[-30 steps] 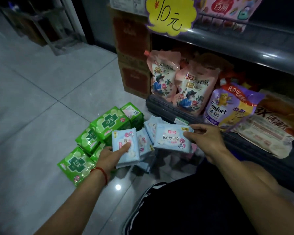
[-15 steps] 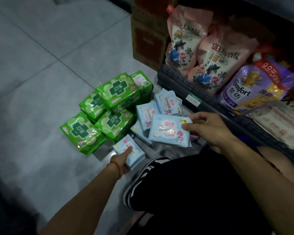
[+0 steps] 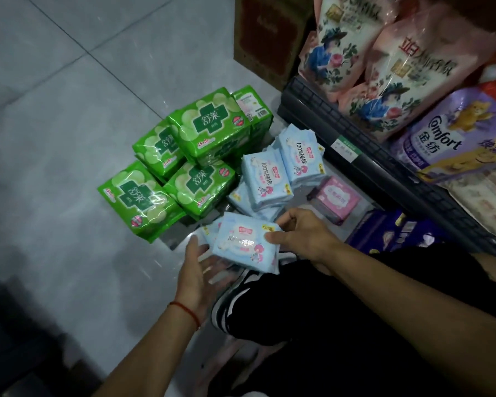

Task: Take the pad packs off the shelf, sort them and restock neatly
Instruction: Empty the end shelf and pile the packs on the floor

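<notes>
Mid-sort on the tiled floor (image 3: 69, 138): right hand (image 3: 304, 236) pinching a blue pad pack (image 3: 245, 246), left hand (image 3: 198, 267) spread flat beneath, green packs (image 3: 201, 133) piled apart, likely next joining the blue pile (image 3: 269, 181)

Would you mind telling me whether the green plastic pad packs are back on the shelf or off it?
Off it: the green plastic pad packs sit piled on the grey tiled floor, beside the dark shelf edge.
</notes>
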`<action>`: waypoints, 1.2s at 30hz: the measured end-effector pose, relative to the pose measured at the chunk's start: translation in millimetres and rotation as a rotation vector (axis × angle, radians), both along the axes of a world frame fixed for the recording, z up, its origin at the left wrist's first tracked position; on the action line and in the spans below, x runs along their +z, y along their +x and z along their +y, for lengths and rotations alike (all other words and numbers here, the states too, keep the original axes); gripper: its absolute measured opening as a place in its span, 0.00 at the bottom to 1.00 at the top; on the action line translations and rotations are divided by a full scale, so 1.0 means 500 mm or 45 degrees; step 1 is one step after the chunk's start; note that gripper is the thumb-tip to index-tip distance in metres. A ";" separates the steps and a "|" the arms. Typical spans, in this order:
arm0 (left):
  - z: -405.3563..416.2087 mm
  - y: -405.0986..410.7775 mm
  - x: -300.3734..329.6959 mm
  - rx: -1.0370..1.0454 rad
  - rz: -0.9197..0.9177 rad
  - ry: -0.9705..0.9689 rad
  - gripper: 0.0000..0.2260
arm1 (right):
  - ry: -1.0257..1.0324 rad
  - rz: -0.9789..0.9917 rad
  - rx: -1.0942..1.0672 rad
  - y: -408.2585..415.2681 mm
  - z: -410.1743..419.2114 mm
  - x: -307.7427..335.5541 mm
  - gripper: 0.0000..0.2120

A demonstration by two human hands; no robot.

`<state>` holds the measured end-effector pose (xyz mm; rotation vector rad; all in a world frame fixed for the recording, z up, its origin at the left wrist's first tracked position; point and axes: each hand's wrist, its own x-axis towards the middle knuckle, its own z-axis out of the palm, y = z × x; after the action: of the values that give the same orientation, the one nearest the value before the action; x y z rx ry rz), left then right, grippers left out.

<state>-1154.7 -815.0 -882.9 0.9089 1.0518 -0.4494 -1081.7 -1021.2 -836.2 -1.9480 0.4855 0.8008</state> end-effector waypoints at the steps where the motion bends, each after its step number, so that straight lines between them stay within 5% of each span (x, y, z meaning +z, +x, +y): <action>1: -0.011 -0.002 0.020 -0.046 -0.048 -0.038 0.18 | 0.014 0.004 0.047 -0.002 0.008 -0.006 0.22; 5: -0.012 0.015 -0.007 -0.105 -0.176 0.118 0.17 | -0.007 0.032 0.318 -0.002 0.020 -0.002 0.14; 9: 0.024 0.033 -0.067 -0.132 -0.131 0.279 0.10 | -0.023 -0.054 0.265 0.013 -0.013 -0.008 0.05; 11: 0.025 0.041 -0.086 -0.155 -0.110 0.323 0.16 | -0.047 -0.067 0.255 0.018 -0.032 -0.015 0.02; 18: -0.027 0.079 -0.101 -0.102 -0.081 0.113 0.10 | -0.065 -0.109 0.275 0.031 -0.072 -0.002 0.02; 23: -0.058 0.095 -0.108 -0.157 0.016 0.106 0.29 | -0.117 -0.148 0.291 0.034 -0.093 0.019 0.04; 29: -0.055 0.096 -0.056 -0.214 0.055 0.018 0.15 | -0.142 -0.255 0.286 0.041 -0.109 0.040 0.05; 33: -0.042 0.054 -0.019 -0.334 0.047 0.506 0.19 | -0.136 -0.323 0.225 0.043 -0.122 0.055 0.04; 36: -0.068 0.055 0.063 -0.483 -0.248 0.839 0.17 | -0.169 -0.453 0.156 0.044 -0.129 0.079 0.04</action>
<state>-1127.3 -849.0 -851.4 1.7206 0.8534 -0.3149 -1059.6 -1085.9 -796.8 -2.2021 0.2104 0.4890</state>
